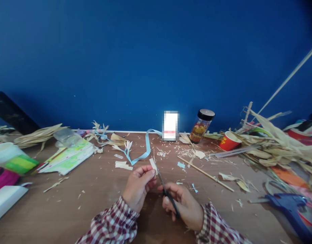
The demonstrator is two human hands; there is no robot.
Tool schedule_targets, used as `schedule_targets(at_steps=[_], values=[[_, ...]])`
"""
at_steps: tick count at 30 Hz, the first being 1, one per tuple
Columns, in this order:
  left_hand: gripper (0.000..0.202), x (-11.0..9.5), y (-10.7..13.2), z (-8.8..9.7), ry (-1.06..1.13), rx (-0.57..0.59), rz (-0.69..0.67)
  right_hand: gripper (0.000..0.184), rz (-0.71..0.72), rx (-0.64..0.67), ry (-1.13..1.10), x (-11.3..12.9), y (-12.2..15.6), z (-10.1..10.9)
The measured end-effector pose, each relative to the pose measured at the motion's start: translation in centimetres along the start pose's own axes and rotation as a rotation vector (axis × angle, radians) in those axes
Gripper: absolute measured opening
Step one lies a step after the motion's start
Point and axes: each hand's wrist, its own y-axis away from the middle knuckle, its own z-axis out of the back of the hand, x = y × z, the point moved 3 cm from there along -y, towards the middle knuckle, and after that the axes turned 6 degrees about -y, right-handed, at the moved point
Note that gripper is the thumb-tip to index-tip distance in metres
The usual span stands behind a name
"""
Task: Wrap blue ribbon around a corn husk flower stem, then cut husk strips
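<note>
My left hand [139, 185] pinches a small pale strip of dried husk [153, 165] between thumb and fingers, holding it upright above the wooden table [95, 203]. My right hand [184, 204] grips black-handled scissors [166, 193], whose blades point up-left and meet the bottom of the strip. Both wrists wear red-and-white checked sleeves. The hands are close together near the table's front middle.
Husk scraps and a light-blue ribbon [147, 147] litter the middle. A thin wooden stick [205, 174] lies to the right. A jar with a black lid [201, 126], a red paper cup [229, 141], a husk pile [277, 145] and a blue glue gun [289, 205] stand right. Papers [67, 157] lie left.
</note>
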Motion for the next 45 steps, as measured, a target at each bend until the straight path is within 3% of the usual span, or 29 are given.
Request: schedule_targets(at_steps=[34, 45], values=[[0.022, 0.3, -0.1, 0.1, 0.008, 0.010, 0.000, 0.045, 0.005, -0.002, -0.018, 0.1, 0.0, -0.1], [0.023, 0.4, -0.1, 0.1, -0.003, -0.012, 0.033, 0.049, -0.057, 0.053, -0.377, 1.1, 0.1, 0.9]])
